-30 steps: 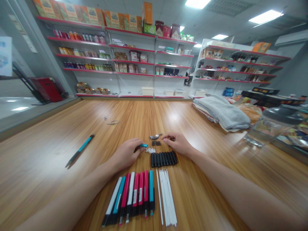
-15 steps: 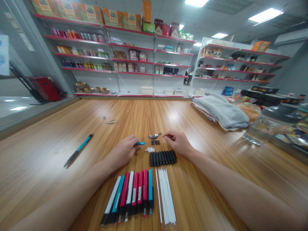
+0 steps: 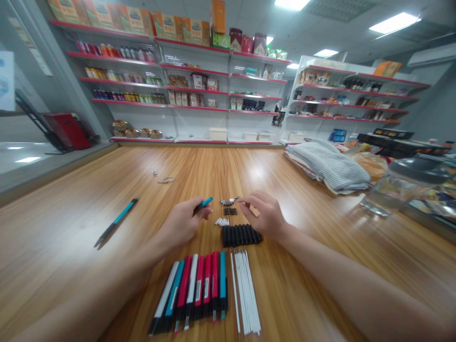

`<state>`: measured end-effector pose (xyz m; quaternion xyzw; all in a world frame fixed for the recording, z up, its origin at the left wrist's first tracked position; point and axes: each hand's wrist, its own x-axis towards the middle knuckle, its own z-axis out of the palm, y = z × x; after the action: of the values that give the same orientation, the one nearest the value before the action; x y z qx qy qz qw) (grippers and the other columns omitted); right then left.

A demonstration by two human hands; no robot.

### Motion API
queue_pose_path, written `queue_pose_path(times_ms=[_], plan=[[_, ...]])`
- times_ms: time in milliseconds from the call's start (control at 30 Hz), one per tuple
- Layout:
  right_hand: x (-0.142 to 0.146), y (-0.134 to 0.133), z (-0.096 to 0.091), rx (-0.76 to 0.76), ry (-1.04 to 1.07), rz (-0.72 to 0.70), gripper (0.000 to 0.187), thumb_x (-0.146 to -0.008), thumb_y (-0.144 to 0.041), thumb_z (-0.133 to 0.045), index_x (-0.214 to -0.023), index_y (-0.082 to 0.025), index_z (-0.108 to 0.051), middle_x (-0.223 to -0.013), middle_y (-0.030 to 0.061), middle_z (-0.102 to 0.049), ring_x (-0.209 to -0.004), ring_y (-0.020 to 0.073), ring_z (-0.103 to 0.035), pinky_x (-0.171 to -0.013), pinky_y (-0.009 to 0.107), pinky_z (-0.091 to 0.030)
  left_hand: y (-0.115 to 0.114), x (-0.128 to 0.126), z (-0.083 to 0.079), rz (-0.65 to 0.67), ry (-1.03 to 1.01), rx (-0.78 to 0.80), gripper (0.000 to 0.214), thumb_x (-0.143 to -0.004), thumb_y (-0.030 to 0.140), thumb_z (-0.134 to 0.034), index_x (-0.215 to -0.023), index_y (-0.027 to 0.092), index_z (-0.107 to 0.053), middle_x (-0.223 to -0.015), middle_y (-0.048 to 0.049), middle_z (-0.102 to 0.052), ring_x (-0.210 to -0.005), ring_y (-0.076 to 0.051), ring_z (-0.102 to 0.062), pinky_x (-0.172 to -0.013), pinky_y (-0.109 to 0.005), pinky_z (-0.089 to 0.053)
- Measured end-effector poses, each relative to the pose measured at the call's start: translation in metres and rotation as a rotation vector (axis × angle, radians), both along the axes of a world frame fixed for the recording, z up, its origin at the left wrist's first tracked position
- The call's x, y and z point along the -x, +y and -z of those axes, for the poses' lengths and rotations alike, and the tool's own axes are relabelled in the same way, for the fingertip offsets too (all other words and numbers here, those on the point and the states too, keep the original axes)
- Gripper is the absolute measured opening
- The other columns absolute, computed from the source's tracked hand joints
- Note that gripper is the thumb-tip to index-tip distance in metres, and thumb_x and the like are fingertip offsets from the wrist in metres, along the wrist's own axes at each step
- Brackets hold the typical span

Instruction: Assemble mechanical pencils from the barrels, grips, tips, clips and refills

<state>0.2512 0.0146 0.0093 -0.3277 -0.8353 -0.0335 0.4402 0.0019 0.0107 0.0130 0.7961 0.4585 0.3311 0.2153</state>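
My left hand (image 3: pixel 183 218) is closed around a blue pen barrel (image 3: pixel 205 203), its blue end poking out past the fingers. My right hand (image 3: pixel 265 214) hovers at the right end of a small row of silver metal pen parts (image 3: pixel 227 202), thumb and index finger apart; whether a fingertip touches the end piece is unclear. Just below that row lie small dark springs (image 3: pixel 230 211) and short white plastic pieces (image 3: pixel 222 222). Black pen grips (image 3: pixel 242 235) are lined up under my right hand.
Nearer me lie several pink, white and blue pen barrels (image 3: pixel 199 285) beside thin white refills (image 3: pixel 246 292). An assembled blue pen (image 3: pixel 117 221) rests at left, with a metal ring (image 3: pixel 166 180) beyond. Folded cloth (image 3: pixel 327 164) and a clear jar (image 3: pixel 386 190) stand right.
My left hand has lifted slightly and tilted the blue barrel upward. My right hand's fingers have spread apart and moved slightly left, closer to the silver parts.
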Motion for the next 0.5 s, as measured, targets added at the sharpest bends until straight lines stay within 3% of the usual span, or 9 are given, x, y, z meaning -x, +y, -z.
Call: queue_pose_path(times_ms=[200, 333, 500], plan=[[0.023, -0.026, -0.007, -0.075, -0.066, -0.152, 0.01, -0.088, -0.024, -0.058, -0.097, -0.021, -0.062, -0.088, 0.0053, -0.067, -0.083, 0.0176, -0.06, -0.075, 0.031, -0.049, -0.02, -0.021, -0.024, 0.235, -0.242, 0.13, 0.016, -0.089, 0.027, -0.053, -0.079, 0.016, -0.058, -0.073, 0.0007, -0.059, -0.071, -0.013, -0.055, -0.068, -0.025, -0.044], [0.027, -0.031, -0.009, -0.061, 0.024, -0.194, 0.006, -0.088, -0.019, -0.057, -0.093, -0.021, -0.06, -0.083, 0.0037, -0.067, -0.08, 0.0161, -0.061, -0.075, 0.03, -0.05, -0.024, -0.023, -0.024, 0.301, -0.327, 0.191, 0.014, -0.089, 0.028, -0.056, -0.084, 0.016, -0.059, -0.076, 0.0002, -0.06, -0.074, -0.013, -0.056, -0.069, -0.025, -0.045], [0.028, -0.033, -0.011, -0.048, 0.095, -0.2, 0.009, -0.087, -0.018, -0.059, -0.095, -0.02, -0.062, -0.091, 0.0062, -0.065, -0.085, 0.0157, -0.062, -0.075, 0.029, -0.052, -0.023, -0.023, -0.021, 0.322, -0.382, 0.237, 0.017, -0.088, 0.032, -0.058, -0.086, 0.015, -0.055, -0.077, -0.0002, -0.058, -0.074, -0.013, -0.055, -0.068, -0.026, -0.045]])
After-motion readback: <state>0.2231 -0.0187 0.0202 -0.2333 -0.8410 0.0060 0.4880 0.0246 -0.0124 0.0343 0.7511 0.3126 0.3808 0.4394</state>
